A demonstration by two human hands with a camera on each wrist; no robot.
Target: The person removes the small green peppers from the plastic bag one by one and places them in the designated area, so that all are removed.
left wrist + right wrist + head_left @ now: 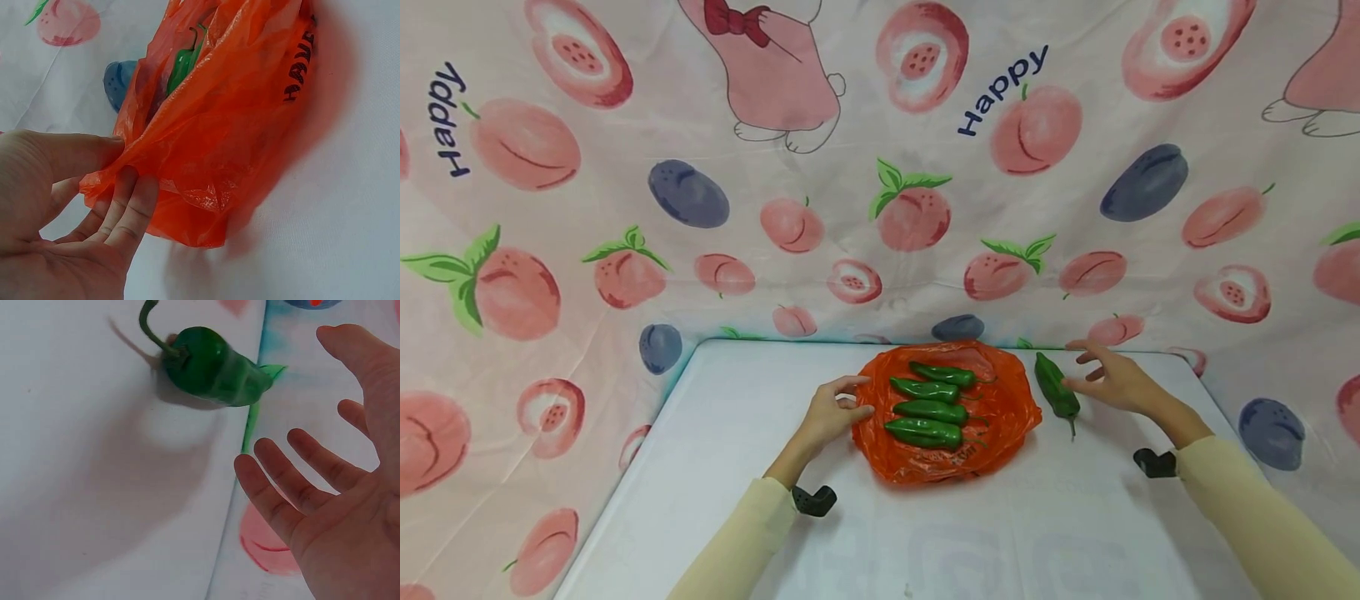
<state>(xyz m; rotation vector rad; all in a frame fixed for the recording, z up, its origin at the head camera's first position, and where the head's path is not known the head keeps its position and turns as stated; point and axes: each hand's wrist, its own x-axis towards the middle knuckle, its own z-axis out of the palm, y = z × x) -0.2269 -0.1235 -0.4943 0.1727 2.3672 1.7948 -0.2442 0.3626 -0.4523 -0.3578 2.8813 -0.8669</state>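
Note:
An orange-red plastic bag (880, 467) lies on the table with several green peppers (931, 411) side by side on it, stems toward the right. My left hand (832, 414) pinches the bag's left edge; in the left wrist view the thumb (94, 147) lies over the film and the fingers (134, 212) under it. One more green pepper (1057, 387) rests on the table right of the bag, its stem toward me. Beside that pepper my right hand (1112, 379) is held with fingers spread and nothing in it. The right wrist view shows a gap between the fingers and the pepper (212, 369).
The white table (985, 542) ends at the back against a hanging cloth (850, 183) printed with peaches and plums. Black wrist devices (815, 501) sit at both cuffs. Dark printed letters show on the bag's side.

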